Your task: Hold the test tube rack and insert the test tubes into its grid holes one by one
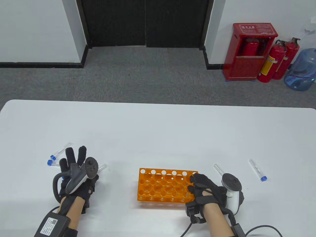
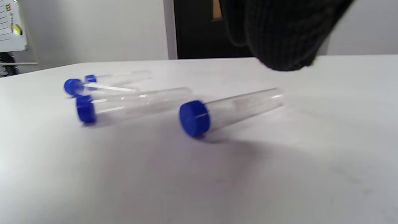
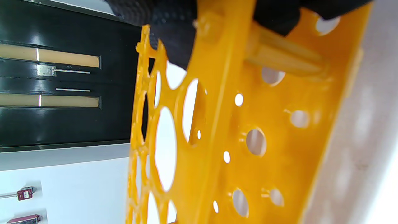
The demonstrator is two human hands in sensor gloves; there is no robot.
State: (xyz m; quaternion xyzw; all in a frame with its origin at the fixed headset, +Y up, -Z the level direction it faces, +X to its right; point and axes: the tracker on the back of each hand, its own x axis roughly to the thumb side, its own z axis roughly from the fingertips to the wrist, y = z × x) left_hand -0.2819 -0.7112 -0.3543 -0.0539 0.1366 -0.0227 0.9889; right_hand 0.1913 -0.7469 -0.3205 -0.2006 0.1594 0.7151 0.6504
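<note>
The orange test tube rack (image 1: 165, 185) stands on the white table (image 1: 158, 133), and I see no tubes in its holes. My right hand (image 1: 196, 182) grips the rack's right end; in the right wrist view its fingers (image 3: 174, 31) wrap over the rack's edge (image 3: 248, 140). My left hand (image 1: 74, 158) is open with fingers spread, above several clear, blue-capped test tubes (image 1: 59, 153) lying on the table at the left. In the left wrist view the nearest tube (image 2: 230, 109) lies just below my fingertips (image 2: 279, 34), which do not touch it.
Another tube (image 1: 102, 167) lies right of my left hand. Two more tubes lie right of the rack, one beside my right hand (image 1: 217, 169) and one further out (image 1: 258, 170). Fire extinguishers (image 1: 276, 61) and a water jug (image 1: 301, 69) stand on the floor beyond the table.
</note>
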